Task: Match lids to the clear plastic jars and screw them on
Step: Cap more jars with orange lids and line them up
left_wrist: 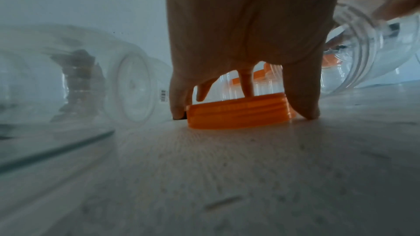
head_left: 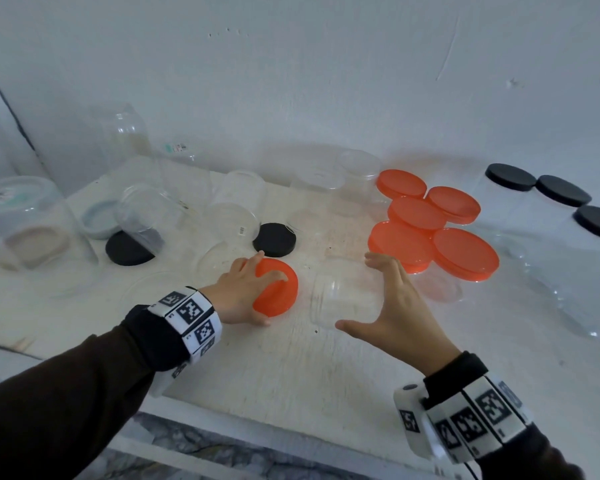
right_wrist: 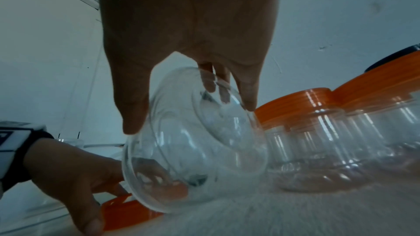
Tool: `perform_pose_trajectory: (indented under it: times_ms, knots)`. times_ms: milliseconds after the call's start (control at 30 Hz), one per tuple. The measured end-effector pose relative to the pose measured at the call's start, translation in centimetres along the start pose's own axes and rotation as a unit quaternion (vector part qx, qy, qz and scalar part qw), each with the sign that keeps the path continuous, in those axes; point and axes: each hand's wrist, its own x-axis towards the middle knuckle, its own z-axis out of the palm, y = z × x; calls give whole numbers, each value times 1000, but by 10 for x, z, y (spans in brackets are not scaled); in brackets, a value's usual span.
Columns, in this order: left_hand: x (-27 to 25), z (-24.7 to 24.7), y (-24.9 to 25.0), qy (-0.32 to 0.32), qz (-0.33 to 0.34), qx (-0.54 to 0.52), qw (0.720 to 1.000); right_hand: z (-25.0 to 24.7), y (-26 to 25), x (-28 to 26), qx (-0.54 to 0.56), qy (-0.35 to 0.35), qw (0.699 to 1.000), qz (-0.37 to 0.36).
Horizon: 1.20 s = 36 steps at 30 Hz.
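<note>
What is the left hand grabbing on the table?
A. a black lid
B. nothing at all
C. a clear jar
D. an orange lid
D: the left hand has its thumb and fingers curled round the rim of an orange lid lying flat on the table, while the right hand holds the clear jar.

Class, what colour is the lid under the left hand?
Orange lid; the head view shows it best.

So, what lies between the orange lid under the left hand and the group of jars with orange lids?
The clear jar held by the right hand lies between the orange lid and the capped jars, as the head view shows.
</note>
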Motion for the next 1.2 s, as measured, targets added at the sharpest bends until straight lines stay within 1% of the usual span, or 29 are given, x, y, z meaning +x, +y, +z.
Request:
perform_pose_trajectory:
  times_ms: [133, 267, 367, 433, 500, 600, 733, 833, 900, 1000, 1200]
  knots:
    - [-1, -1, 2, 21, -14, -15, 1000, -2, 2, -4, 0, -17, 999, 30]
    - [-2, 0, 2, 14, -21, -49, 998, -3, 6, -5, -14, -37, 998, 42]
    - [-3, -1, 0, 18, -27, -68, 997, -3, 10, -6, 43, -39, 996, 65]
    - [-3, -3, -2, 30, -27, -123, 992, -2, 12, -7, 82, -36, 992, 85]
    - [-5, -7, -4, 56, -13, -192, 980, -2, 15, -8, 88, -41, 990, 101]
    - [-8, -11, -5, 113, 29, -269, 956, -3, 22, -8, 96, -64, 986, 120]
    - [-4, -10, -2, 206, 80, -302, 927, 0, 29, -9, 135, -116, 974, 139]
    - [-7, -14, 9, 239, 110, -321, 910, 4, 31, -10, 164, -137, 965, 151]
    - [-10, -18, 20, 235, 132, -326, 906, 6, 31, -9, 200, -133, 957, 162]
    - [-15, -21, 34, 207, 160, -329, 907, 9, 29, -6, 230, -123, 950, 171]
    - [-13, -18, 54, 141, 203, -292, 924, 11, 28, -6, 261, -121, 943, 166]
